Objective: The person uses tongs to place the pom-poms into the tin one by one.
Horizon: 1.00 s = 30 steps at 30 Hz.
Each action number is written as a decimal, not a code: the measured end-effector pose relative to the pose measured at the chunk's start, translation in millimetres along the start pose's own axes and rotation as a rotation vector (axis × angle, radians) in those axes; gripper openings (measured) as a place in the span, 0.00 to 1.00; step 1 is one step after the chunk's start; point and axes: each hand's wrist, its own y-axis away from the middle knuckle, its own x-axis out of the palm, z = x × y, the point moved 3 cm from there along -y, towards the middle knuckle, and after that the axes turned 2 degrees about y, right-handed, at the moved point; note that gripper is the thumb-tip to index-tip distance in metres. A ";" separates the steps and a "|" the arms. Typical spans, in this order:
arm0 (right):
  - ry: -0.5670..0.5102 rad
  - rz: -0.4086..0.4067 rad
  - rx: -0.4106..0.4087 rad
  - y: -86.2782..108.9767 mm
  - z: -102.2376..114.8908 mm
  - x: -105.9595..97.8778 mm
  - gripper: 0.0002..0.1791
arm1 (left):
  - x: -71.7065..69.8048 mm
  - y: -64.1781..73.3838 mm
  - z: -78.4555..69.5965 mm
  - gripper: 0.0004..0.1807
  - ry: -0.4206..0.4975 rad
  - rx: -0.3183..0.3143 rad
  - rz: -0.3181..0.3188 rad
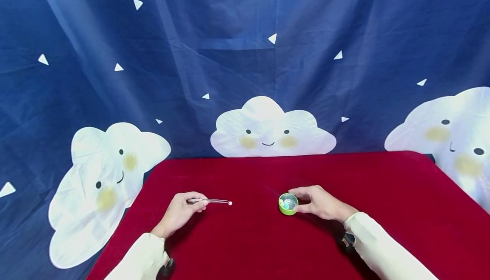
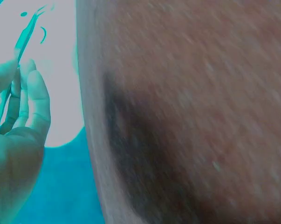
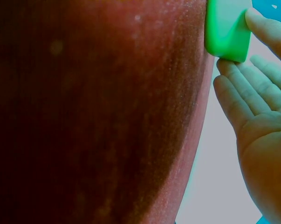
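Between thumb and fingers, my left hand [image 1: 183, 210] pinches a pair of metal tweezers [image 1: 217, 201], their tips pointing right. A small whitish ball [image 1: 230, 203] is at the tweezer tips, over the red cloth. The left wrist view shows the tweezers [image 2: 26, 37] with a bent tip, rising out of the fingers. On the right, my right hand [image 1: 320, 203] grips a small round green tin [image 1: 287, 212] from its right side. Small pale and bluish pieces lie inside it. The right wrist view shows thumb and fingertips against the green wall [image 3: 229, 32].
A red cloth [image 1: 249, 246] covers the table. Behind its far edge hangs a dark blue curtain [image 1: 237, 71] with smiling white clouds and small white triangles. A dark device sits at each wrist, by the pale sleeves [image 1: 379, 241].
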 end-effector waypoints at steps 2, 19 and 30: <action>0.000 0.001 0.000 0.0 0.4 0.1 0.30 | 5.8 -3.4 -5.2 0.06 0.004 0.015 0.008; -0.016 0.009 0.003 0.0 2.2 2.0 0.30 | 73.5 -31.6 -36.0 0.06 0.118 0.111 0.075; -0.002 0.007 0.010 1.6 2.7 -0.1 0.30 | 107.0 -38.2 -56.1 0.04 0.164 0.112 0.113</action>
